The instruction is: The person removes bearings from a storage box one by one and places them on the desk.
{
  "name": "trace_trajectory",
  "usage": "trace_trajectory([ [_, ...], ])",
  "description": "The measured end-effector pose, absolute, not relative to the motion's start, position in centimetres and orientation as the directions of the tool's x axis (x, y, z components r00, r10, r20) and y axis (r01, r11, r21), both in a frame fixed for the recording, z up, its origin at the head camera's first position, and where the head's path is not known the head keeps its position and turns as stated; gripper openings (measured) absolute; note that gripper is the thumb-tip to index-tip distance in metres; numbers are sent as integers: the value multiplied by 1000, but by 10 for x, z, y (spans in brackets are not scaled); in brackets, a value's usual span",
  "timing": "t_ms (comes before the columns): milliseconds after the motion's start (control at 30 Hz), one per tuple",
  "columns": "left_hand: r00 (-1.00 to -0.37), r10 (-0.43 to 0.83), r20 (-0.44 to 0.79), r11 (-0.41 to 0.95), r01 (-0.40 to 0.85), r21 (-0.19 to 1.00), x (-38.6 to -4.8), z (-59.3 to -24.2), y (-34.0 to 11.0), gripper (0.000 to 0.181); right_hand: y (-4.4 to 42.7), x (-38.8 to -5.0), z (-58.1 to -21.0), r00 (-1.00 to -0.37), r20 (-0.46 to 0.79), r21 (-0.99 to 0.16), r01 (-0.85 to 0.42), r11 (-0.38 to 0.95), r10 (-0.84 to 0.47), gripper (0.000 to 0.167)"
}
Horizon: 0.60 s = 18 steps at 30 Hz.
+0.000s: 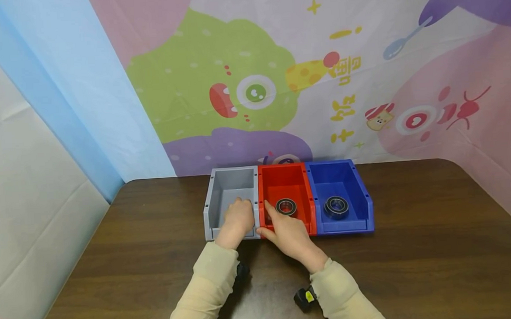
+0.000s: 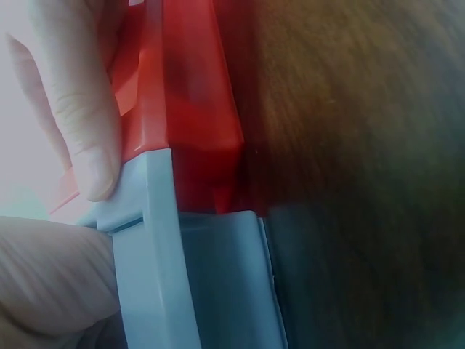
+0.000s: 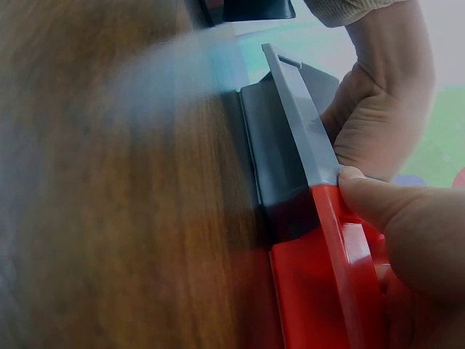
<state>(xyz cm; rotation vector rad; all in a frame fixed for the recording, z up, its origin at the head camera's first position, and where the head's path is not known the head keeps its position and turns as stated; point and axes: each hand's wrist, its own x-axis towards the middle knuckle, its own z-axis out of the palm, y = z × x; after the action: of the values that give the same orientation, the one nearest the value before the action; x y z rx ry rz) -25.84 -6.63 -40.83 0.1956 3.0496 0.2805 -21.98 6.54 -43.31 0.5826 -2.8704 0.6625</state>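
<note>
My left hand [image 1: 238,216] reaches down into the grey bin [image 1: 209,206], close to its right wall. The knuckles are bent; the fingertips, and anything they may hold, are hidden. My right hand [image 1: 290,233] lies over the front of the red bin [image 1: 283,175], its index finger stretched along the left inner wall. In the right wrist view, the right thumb [image 3: 374,198] touches the front rim where the grey and red bins meet. A ball bearing [image 1: 286,207] lies in the red bin just beyond the right hand.
The blue bin [image 1: 364,216] adjoins the red one on the right and contains another round bearing [image 1: 336,207], which looks thicker. All the bins stand on a dark wooden table [image 1: 419,247], near its back edge. A printed cartoon cloth [image 1: 213,50] hangs behind.
</note>
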Motion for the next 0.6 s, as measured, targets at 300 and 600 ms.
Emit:
trace_trajectory([
  [300, -991, 130, -37, 973, 120, 197, -258, -409, -66, 25, 65, -220, -434, -917, 214, -391, -397, 830, -338, 70],
  [600, -990, 137, -14, 971, 132, 197, -257, -411, -68, 22, 65, -220, -434, -917, 212, -391, -396, 830, -338, 70],
])
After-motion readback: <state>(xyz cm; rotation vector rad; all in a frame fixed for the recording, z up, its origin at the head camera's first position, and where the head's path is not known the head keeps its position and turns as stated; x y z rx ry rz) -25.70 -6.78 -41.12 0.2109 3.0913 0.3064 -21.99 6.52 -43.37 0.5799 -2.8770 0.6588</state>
